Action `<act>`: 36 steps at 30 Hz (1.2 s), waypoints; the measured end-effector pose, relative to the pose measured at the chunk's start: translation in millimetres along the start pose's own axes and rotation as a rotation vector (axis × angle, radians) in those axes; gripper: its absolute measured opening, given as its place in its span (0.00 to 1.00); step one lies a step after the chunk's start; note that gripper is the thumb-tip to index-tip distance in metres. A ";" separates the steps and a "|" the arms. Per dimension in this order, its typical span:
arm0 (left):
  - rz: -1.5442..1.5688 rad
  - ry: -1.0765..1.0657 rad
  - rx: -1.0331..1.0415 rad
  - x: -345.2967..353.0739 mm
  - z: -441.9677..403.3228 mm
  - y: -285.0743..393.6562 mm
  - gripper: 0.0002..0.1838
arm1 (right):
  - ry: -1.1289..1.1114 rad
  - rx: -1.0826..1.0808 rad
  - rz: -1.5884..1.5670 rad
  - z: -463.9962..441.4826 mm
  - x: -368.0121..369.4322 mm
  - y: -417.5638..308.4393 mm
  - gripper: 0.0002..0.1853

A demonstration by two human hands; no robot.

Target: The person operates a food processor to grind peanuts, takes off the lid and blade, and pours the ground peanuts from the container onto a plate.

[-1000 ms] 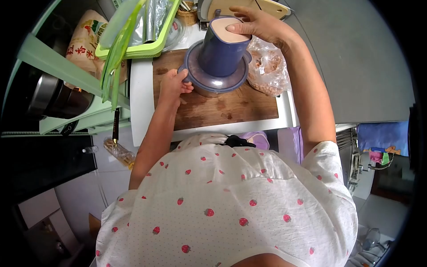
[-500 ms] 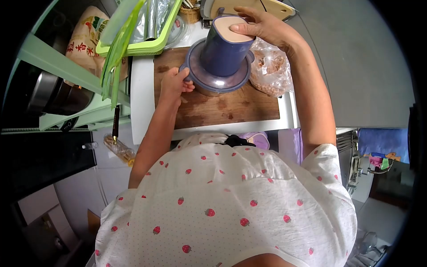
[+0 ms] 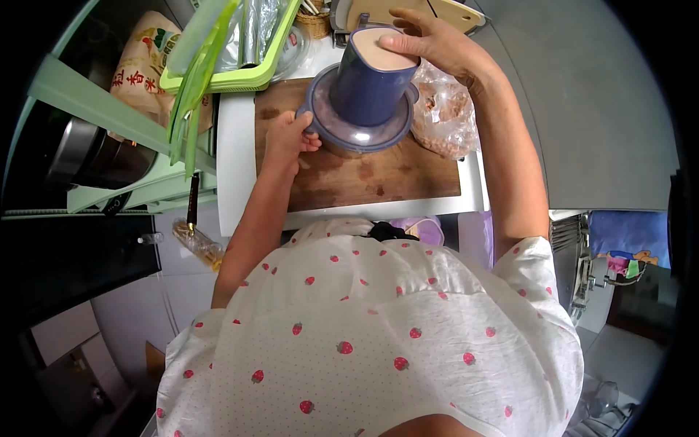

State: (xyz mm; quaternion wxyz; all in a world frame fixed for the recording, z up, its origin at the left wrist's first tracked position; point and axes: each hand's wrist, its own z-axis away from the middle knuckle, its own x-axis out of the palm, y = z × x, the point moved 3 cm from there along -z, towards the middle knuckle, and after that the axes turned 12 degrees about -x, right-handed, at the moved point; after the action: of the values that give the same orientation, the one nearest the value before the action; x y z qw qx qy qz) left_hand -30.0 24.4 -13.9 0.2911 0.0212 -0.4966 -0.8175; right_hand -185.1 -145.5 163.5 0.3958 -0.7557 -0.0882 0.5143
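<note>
One dark pot (image 3: 95, 156) with a silvery band sits at my far left, by the pale green rack (image 3: 98, 102). Just right of it stands a rice bag (image 3: 149, 65) with large red characters; I can read 香米, with what looks like 粒 before them. A coloured picture sits above, and the smaller green writing beside it is too small to make out. Long green onions (image 3: 195, 102) hang over the edge of a lime green basket (image 3: 247, 78), which holds clear plastic and a shiny roll.

My left hand (image 3: 290, 138) is closed on the side tab of the round lid (image 3: 368, 135), thumb on top and fingers curled below. The blue chopper (image 3: 370, 91) stands a little tilted on that lid, over a bowl on the wooden board (image 3: 349, 186); I can read no brand on its blue side or pale top. My right hand (image 3: 435, 45) lies loosely spread across the top, thumb flat on the pale part, the other fingers stretched past the far edge. Just right of the chopper, partly under my right forearm, is a clear bag of pinkish nuts (image 3: 445, 127), and at far right hangs a blue cloth (image 3: 619, 227).
</note>
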 end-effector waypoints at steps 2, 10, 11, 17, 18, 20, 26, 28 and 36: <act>-0.028 -0.010 -0.003 -0.3 -0.3 0.8 0.12 | -0.032 0.007 -0.030 0.6 0.7 -10.2 0.49; -0.039 0.013 -0.023 0.0 0.4 1.2 0.12 | -0.085 0.045 -0.165 1.7 7.9 -1.6 0.48; -0.040 0.012 -0.022 1.0 0.9 0.9 0.12 | -0.039 0.001 -0.132 3.8 9.0 -3.5 0.49; -0.025 -0.006 -0.012 -0.2 -2.8 1.3 0.11 | 0.005 -0.004 -0.042 4.8 4.7 -8.5 0.48; -0.028 0.001 -0.016 -0.3 -3.5 1.8 0.11 | 0.003 0.000 -0.043 4.9 3.8 -7.5 0.48; -0.029 0.013 -0.037 0.0 -2.2 1.0 0.11 | -0.041 -0.002 -0.059 3.4 6.1 -2.4 0.46; -0.022 -0.005 -0.037 -0.5 -3.9 1.0 0.11 | -0.049 -0.019 -0.085 4.9 11.6 -4.8 0.46; -0.024 -0.012 -0.012 0.1 -1.7 1.9 0.11 | -0.060 -0.029 -0.110 3.6 12.8 1.1 0.45; -0.024 0.003 -0.037 0.7 -1.3 4.1 0.11 | 0.025 -0.051 -0.007 3.3 7.0 -9.2 0.44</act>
State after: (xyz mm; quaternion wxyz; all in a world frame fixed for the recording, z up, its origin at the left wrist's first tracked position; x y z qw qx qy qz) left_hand -28.2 21.7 -11.0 0.2822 0.0231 -0.4806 -0.8300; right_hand -182.2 -133.9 164.4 0.3791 -0.7716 -0.0989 0.5011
